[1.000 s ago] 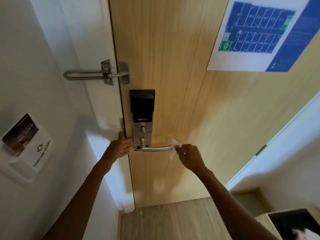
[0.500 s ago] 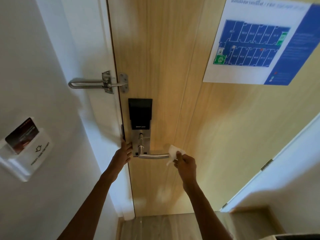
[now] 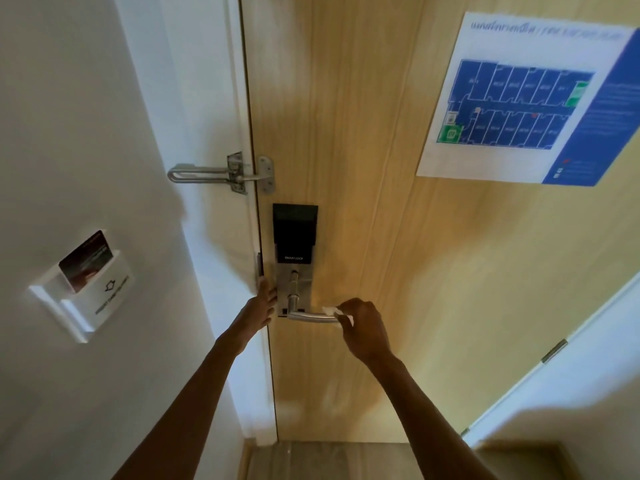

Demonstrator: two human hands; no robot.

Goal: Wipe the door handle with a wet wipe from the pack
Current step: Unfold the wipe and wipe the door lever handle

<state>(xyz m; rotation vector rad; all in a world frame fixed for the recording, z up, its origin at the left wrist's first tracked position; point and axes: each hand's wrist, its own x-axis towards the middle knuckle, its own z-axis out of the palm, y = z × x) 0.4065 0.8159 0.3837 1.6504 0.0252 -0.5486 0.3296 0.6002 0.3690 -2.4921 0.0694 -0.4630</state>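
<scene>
The thin white wet wipe (image 3: 337,315) is limp and light, best pinched bunched. It is folded over the free end of the brushed-steel lever door handle (image 3: 311,317), smooth, rigid and likely slippery. The right hand (image 3: 365,329) fingers close around it; the left hand (image 3: 263,304) lies open-fingered on the wooden door (image 3: 363,202) edge.

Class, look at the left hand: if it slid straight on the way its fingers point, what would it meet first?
Probably the strike hardware on the door edge, just above the left hand; depth is unclear.
</scene>
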